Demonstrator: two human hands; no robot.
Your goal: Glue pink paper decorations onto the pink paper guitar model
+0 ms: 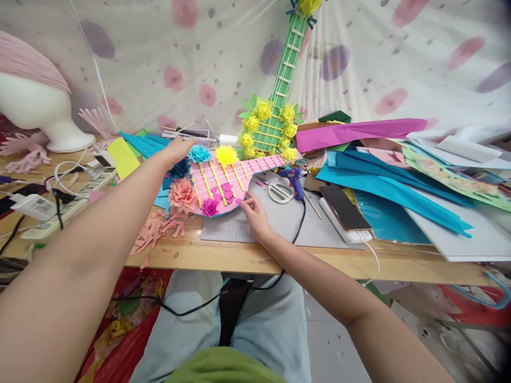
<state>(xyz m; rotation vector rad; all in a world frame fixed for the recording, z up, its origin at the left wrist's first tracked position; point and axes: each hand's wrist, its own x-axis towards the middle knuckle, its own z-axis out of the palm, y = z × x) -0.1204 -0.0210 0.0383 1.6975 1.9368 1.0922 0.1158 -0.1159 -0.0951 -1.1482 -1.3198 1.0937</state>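
A pink paper lute (255,171) lies tilted over the cutting mat, with yellow strips and pale strings across its front. Along its wide end are a coral paper flower (183,193), a blue flower (199,153), a yellow flower (227,155) and a magenta flower (211,206). My left hand (181,150) is closed at the far left edge of the lute, above a dark blue flower (179,169); its fingertips are partly hidden. My right hand (255,214) pinches the near edge, beside small magenta paper pieces (227,190).
A green paper lute (281,80) with yellow roses leans against the curtain. Right of the mat (223,227) lie a blue glue gun (294,181), scissors (280,192), a phone (344,207) and blue crepe paper (391,186). Coral scraps (154,231) and a power strip (75,197) are leftward.
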